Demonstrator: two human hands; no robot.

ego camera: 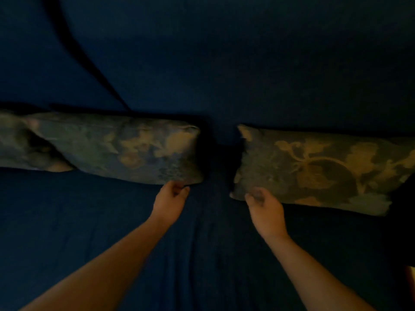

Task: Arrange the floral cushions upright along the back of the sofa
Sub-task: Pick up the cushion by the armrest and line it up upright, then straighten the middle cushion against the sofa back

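Three floral cushions stand in a dim row against the dark blue sofa back (pixel 247 63). The middle cushion (pixel 125 149) leans there, and my left hand (pixel 171 202) pinches its lower right corner. A gap separates it from the right cushion (pixel 318 171), whose lower left corner my right hand (pixel 265 209) grips. A third cushion (pixel 20 147) at the far left is partly hidden behind the middle one. Both forearms reach in from the bottom over the seat.
The dark blue sofa seat (pixel 112 232) stretches below the cushions. A black seam or gap (pixel 74 48) runs diagonally through the back at the upper left. A pale object (pixel 411 277) shows at the right edge.
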